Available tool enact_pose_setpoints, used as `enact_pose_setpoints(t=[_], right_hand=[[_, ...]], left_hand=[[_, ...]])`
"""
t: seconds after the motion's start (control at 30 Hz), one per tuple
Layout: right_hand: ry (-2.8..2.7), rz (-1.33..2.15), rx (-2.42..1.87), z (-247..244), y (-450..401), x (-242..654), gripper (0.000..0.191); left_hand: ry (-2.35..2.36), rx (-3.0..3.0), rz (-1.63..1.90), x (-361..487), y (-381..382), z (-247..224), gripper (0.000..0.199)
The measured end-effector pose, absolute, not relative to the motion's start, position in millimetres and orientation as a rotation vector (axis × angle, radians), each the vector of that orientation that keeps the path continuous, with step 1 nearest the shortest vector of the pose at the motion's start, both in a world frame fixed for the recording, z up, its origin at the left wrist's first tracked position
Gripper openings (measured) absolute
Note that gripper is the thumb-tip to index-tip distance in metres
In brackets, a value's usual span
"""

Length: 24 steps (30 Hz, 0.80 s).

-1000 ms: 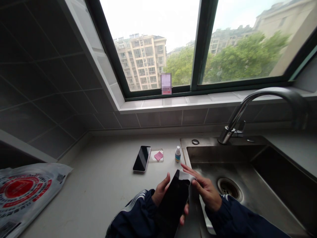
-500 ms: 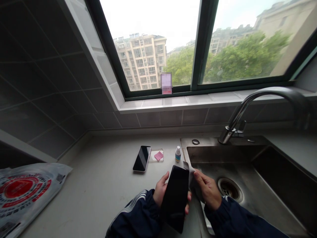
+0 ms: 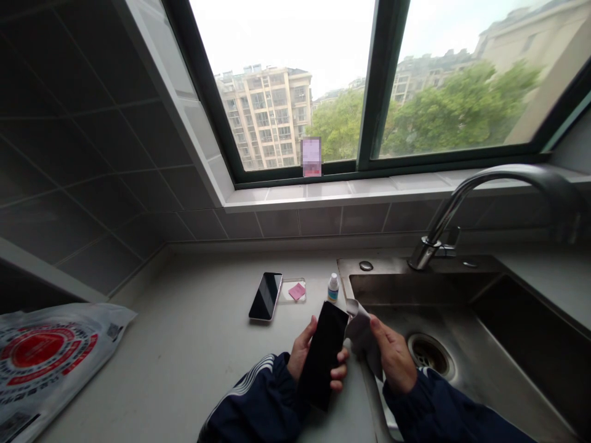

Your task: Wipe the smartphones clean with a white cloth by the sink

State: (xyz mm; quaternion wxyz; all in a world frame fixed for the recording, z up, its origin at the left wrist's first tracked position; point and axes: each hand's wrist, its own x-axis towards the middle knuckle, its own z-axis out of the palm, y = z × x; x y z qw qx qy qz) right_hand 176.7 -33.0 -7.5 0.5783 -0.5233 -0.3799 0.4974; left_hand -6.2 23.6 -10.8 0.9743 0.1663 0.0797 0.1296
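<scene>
Head view: the left hand [image 3: 307, 354] holds a black-screened smartphone [image 3: 322, 357] tilted up above the front part of the surface, just left of the sink. Its grip is closed around the phone, with the thumb on one long edge and the fingers [image 3: 341, 355] curled against the other. The right hand [image 3: 394, 358] grips a grey cloth [image 3: 362, 332] in a tight pinch, and the cloth meets the phone's upper right corner before hanging down over the sink's left rim. Navy sleeves [image 3: 249, 400] with white stripes run to both wrists. Near the back edge of the surface lie a second smartphone [image 3: 265, 296], a clear tray [image 3: 292, 289] bearing a pink tag [image 3: 297, 291], and a small bottle [image 3: 333, 288] with a blue label. A white plastic bag [image 3: 46, 357] with red print sits at the left edge. A stainless steel sink [image 3: 369, 266] with a drain [image 3: 429, 354] and arched faucet [image 3: 438, 240] fills the right side, below a window [image 3: 277, 92].
</scene>
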Motion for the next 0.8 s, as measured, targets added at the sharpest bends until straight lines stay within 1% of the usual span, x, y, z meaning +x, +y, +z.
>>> enact_pose_setpoints(t=[0.1,0.2,0.27,0.37,0.43,0.57,0.73,0.8], right_hand=[[-0.932,1.102,-1.221,-13,-31,178,0.055],[-0.953,1.049,-1.233,-16,-30,177,0.05],[-0.955,1.042,-1.233,-17,-30,177,0.047],[-0.961,1.037,-1.236,-16,-30,177,0.047],[-0.967,1.027,-1.249,-14,-30,177,0.049],[-0.974,1.018,-1.271,-10,-31,176,0.051],[-0.934,1.027,-1.273,-7,-31,176,0.051],[-0.91,1.053,-1.26,-9,-30,176,0.051]], left_hand=[[0.121,0.344,0.323,-8,27,-16,0.077],[0.138,0.365,0.433,-11,28,-19,0.071],[0.208,0.362,0.494,-13,27,-19,0.062],[0.327,0.359,0.57,-14,23,-16,0.042],[0.341,0.395,0.601,-13,20,-14,0.035],[0.332,0.436,0.629,-12,16,-11,0.035],[0.243,0.272,0.595,-16,20,-6,0.035],[0.189,0.229,0.55,-16,20,-1,0.045]])
